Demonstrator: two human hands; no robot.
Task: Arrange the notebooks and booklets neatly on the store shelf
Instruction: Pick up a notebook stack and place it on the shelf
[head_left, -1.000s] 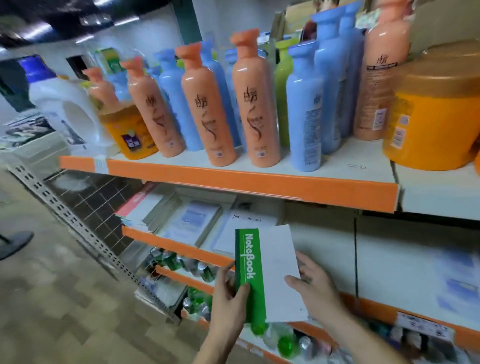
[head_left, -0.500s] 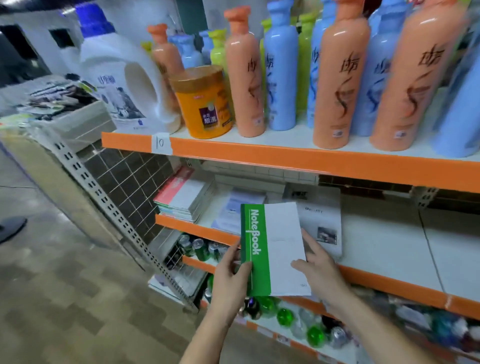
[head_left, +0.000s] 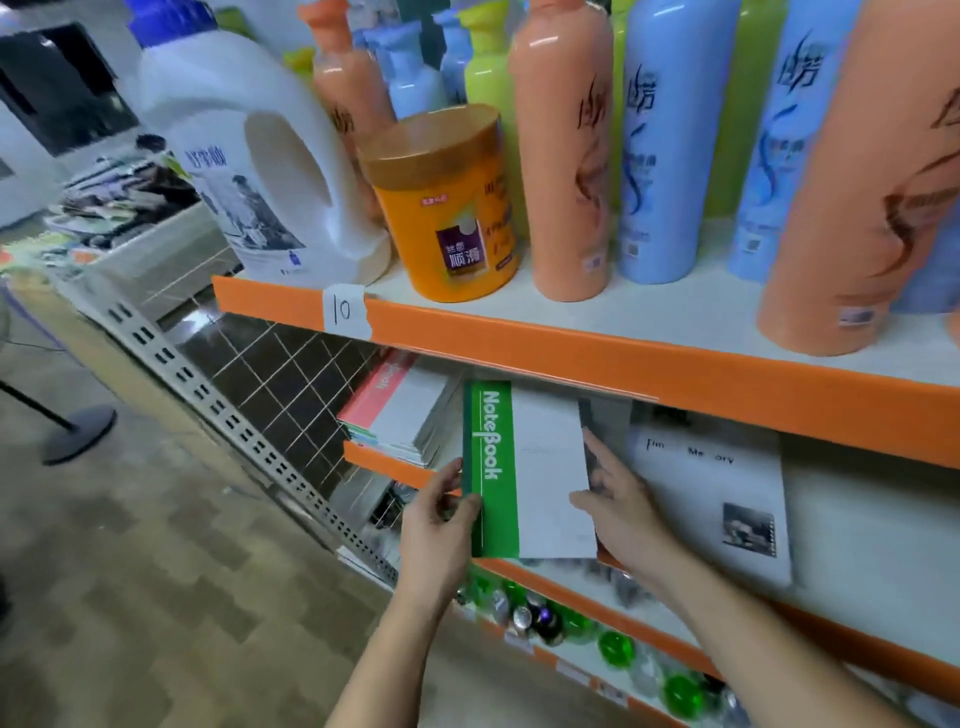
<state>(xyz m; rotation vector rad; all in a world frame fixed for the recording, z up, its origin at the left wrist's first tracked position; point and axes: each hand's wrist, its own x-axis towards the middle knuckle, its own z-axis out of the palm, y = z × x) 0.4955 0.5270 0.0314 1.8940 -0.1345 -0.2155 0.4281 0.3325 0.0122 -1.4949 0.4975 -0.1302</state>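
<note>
Notebook (head_left: 540, 483), thin, light (probably floppy), at the shelf (head_left: 387, 466) front edge: left hand (head_left: 436, 525) pinches its green spine, right hand (head_left: 623, 509) grips the opposite edge.

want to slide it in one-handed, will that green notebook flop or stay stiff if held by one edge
The notebook looks thin, so it is probably light and may sag from one edge. Held between the left hand and right hand it shows no bend, so likely fairly stiff.

The notebook (head_left: 530, 467) is between a stack (head_left: 400, 415) on its left and a booklet (head_left: 711, 499) on its right, below the bottles (head_left: 561, 156).
</note>
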